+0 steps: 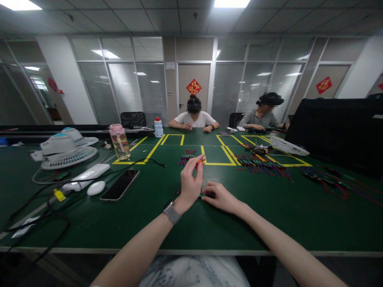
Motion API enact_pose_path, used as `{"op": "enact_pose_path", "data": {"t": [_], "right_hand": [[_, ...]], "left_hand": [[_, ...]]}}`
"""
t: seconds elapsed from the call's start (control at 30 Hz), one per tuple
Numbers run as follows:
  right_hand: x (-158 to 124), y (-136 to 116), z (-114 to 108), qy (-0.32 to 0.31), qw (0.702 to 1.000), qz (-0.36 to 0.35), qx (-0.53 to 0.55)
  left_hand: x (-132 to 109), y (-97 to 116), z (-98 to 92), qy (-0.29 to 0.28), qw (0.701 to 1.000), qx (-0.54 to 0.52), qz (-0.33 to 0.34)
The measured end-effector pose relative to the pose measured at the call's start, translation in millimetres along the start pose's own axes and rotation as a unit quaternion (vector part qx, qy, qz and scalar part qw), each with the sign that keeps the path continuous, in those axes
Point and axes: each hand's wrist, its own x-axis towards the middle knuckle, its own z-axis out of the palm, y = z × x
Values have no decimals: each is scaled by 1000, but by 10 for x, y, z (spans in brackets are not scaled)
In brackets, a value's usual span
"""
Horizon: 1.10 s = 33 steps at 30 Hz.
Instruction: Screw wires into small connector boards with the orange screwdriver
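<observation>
Pinches a slim, upright, orange-ended screwdriver [200,161] in the left grip [191,175], directed down at a small green circuit board [203,195] on the desk [143,227]. Holds that board's three o'clock end between thumb and fingers of the right grip [221,196]. Faces more wired boards [188,155] near twelve o'clock, a longer row [266,164] toward two, and a smartphone [120,185] toward nine.
</observation>
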Motion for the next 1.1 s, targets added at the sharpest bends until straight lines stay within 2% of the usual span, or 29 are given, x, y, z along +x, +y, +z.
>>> {"op": "enact_pose_path", "data": {"t": [0.2, 0.3, 0.53, 0.83, 1.1], "right_hand": [[6, -9, -2, -4, 1000, -2, 1], [7, -9, -2, -3, 1000, -3, 1], [1, -12, -8, 0, 1000, -3, -2], [8, -7, -6, -3, 1000, 1, 1], [3, -29, -20, -6, 1000, -1, -3]], "left_hand": [[-12, 20, -8, 24, 996, 70, 53], [-26, 10, -20, 29, 996, 77, 44], [-18, -1, -21, 5, 1000, 15, 19], [-10, 40, -20, 32, 996, 70, 43], [-27, -18, -13, -16, 1000, 21, 14]]}}
